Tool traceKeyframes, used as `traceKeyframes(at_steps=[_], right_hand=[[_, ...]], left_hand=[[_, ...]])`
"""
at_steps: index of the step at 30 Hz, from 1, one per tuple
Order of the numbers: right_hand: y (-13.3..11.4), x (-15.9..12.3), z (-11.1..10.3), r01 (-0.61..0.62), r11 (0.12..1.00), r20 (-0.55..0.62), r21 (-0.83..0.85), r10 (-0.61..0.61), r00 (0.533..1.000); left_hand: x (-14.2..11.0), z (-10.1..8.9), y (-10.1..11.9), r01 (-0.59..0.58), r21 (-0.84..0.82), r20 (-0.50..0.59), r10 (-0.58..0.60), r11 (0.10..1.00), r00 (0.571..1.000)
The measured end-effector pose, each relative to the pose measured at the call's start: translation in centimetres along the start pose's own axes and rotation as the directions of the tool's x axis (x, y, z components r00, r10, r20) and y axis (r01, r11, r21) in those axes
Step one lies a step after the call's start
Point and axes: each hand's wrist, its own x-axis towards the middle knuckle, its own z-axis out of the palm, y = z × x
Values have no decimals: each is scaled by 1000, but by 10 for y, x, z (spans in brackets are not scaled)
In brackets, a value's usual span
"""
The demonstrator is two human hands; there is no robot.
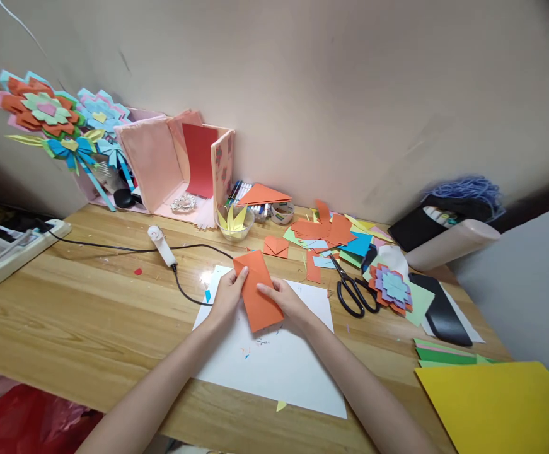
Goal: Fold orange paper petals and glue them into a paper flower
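Observation:
A folded orange paper rectangle is held tilted above a white sheet on the wooden table. My left hand pinches its left edge, thumb on top. On the opposite edge my right hand grips it, its thumb lying across the face. The fingers of both hands are mostly hidden behind the paper. Small paper scraps and marks lie on the white sheet. Just beyond the held paper rests a small folded orange paper piece.
Black-handled scissors lie right, beside orange offcuts and a layered paper flower. A white glue gun trails its cord on the left. Behind are a bowl and a pink box. Yellow sheets lie front right.

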Motion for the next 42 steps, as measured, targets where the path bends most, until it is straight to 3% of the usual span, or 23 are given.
traceKeyframes(at_steps=[5, 16, 22, 27, 35, 42], right_hand=[[5, 3, 2, 56, 998, -87, -24, -58, 994], [8, 2, 5, 118, 987, -87, -105, -127, 988], [7, 2, 9, 152, 985, -190, -76, -164, 968], [5, 3, 6, 115, 991, -144, -73, -125, 982], [5, 5, 7, 102, 995, -141, -6, -102, 985], [5, 7, 2, 132, 990, -150, 57, -122, 981]], left_hand=[[-1, 0, -2, 13, -45, -9, -14, 999, 1000], [0, -1, -5, 40, -64, 3, -40, 997, 999], [0, -1, -6, -15, 74, -54, 19, 997, 998], [-5, 1, -5, -53, 192, -69, 67, 980, 995], [-4, 0, -8, -197, 551, -5, 239, 811, 971], [0, 1, -9, -248, 484, 56, 252, 839, 966]])
